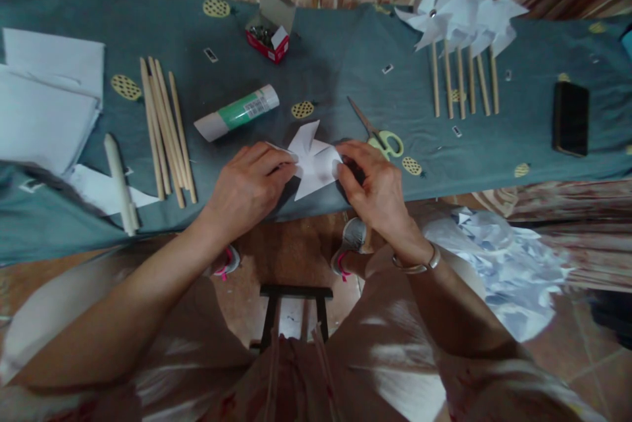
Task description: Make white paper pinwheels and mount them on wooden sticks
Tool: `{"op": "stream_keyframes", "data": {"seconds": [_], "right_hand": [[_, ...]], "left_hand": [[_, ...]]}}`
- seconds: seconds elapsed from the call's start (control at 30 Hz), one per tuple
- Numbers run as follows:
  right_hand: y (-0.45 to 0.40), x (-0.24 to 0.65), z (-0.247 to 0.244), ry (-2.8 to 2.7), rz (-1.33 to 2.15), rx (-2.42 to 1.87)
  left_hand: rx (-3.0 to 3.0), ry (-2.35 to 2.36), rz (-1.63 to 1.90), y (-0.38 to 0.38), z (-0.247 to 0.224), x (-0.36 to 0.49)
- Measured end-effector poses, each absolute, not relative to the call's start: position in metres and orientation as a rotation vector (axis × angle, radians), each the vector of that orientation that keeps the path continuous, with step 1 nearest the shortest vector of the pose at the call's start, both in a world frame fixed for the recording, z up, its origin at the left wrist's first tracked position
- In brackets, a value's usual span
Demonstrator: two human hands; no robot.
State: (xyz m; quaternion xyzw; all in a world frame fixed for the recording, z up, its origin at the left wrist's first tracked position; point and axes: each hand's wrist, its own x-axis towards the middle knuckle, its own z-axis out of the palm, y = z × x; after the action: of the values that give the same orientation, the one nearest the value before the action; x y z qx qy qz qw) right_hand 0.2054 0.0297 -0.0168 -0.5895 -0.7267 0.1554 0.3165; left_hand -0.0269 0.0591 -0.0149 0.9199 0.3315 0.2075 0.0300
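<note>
A white paper pinwheel (312, 162) without a stick is held between my two hands at the table's near edge. My left hand (254, 178) pinches its left side, fingers closed on the paper. On the right side, my right hand (372, 182) grips a blade edge between thumb and fingers. Scissors (382, 139) with pale green handles lie just beyond my right hand, partly covered by it. A glue stick (237, 112) with a green label rests beyond my left hand.
Wooden sticks (162, 132), a pale folding tool (118, 182) and white paper sheets (49, 103) lie left. A small red box (268, 40) stands open at the back. Finished pinwheels (464, 17) and a black phone (571, 119) are right. A bag of paper scraps (508, 270) sits below.
</note>
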Motion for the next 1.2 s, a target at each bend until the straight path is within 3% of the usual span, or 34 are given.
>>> {"op": "stream_keyframes", "data": {"seconds": [0.23, 0.67, 1.07, 1.2], "right_hand": [[0.027, 0.204, -0.015, -1.875, 0.481, -1.608], [0.027, 0.204, -0.014, -1.908, 0.469, -1.559], [0.025, 0.212, -0.011, -2.008, 0.419, -1.485], [0.025, 0.213, -0.012, -1.969, 0.563, -1.398]], "left_hand": [[2.895, 1.019, 0.74, 0.056, -0.009, -0.021], [2.881, 0.943, 0.491, 0.041, -0.01, -0.005], [2.865, 0.978, 0.6, 0.039, -0.007, -0.01], [2.851, 0.947, 0.551, 0.037, -0.004, -0.011]]}}
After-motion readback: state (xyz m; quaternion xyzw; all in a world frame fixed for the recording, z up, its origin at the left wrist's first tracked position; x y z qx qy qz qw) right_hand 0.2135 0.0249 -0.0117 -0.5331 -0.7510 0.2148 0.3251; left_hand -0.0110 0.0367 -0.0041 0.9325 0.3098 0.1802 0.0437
